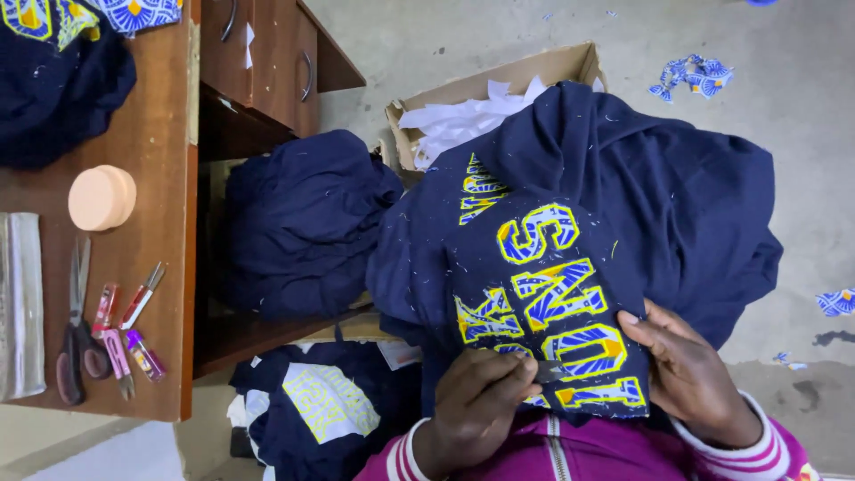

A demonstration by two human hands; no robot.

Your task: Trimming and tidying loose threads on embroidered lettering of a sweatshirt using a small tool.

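A navy blue garment (623, 187) with yellow-edged, blue-patterned appliqué letters (552, 294) lies draped over my lap. My left hand (476, 405) is closed on a small dark cutting tool (548, 370), whose tip rests on the lowest letters. My right hand (686, 374) grips the garment's fabric beside the letters, thumb on top, holding it taut. Both wrists show magenta sleeves with white stripes.
A wooden desk (151, 294) at the left holds scissors (73, 330), several small tools (125, 330), a round peach-coloured block (101, 198) and navy cloth (53, 89). More navy garments (303, 223) are piled under it. A cardboard box (499, 85) with white scraps stands behind on the concrete floor.
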